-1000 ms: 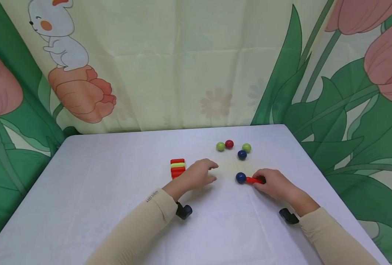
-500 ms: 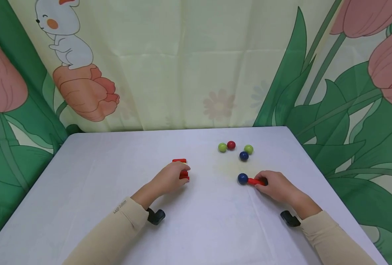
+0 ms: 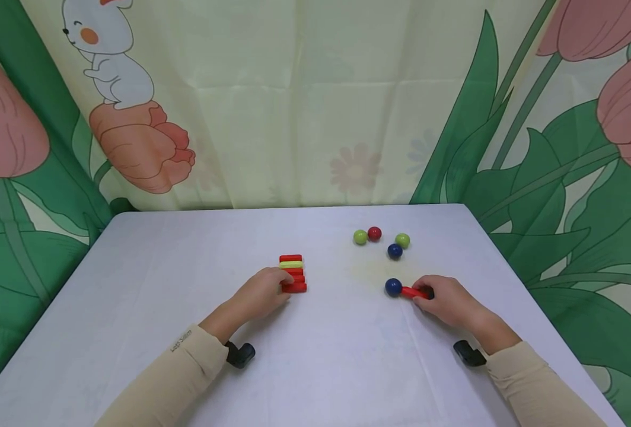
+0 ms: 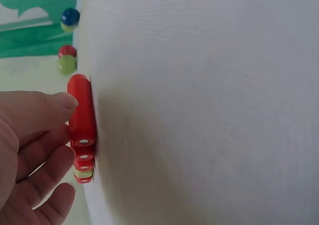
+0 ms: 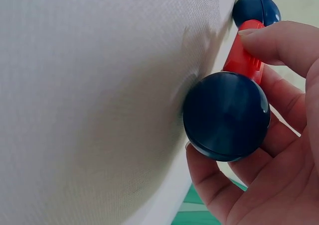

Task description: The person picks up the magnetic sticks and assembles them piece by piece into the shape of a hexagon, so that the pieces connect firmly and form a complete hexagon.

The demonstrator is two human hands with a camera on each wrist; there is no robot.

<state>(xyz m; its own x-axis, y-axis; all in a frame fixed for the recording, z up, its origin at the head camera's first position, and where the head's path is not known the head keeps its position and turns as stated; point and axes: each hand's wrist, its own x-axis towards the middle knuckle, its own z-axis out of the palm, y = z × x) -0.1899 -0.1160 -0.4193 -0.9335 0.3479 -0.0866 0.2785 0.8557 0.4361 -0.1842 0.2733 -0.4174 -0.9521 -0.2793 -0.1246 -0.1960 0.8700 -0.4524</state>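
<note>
My left hand [image 3: 258,294] is at the near end of a row of short rods, with its thumb and forefinger pinching the nearest red rod [image 4: 82,113]. Beyond that one lie more red rods and a yellow-green rod [image 3: 291,265], side by side. On the right, my right hand [image 3: 448,300] grips a red rod [image 5: 241,58] that has a ball at each end. One blue ball [image 3: 393,287] points left towards the table's middle; the other blue ball [image 5: 227,116] sits within the curled fingers.
Farther back on the white-covered table [image 3: 337,367] are loose balls: a green ball [image 3: 360,237] beside a red ball [image 3: 375,233], then another green ball [image 3: 402,239] behind a blue ball [image 3: 395,251]. A printed curtain [image 3: 273,118] hangs behind the table's far edge.
My left hand has moved left from the table's middle to the row of rods and pinches the nearest one. The right hand keeps its hold on the rod with blue balls.
</note>
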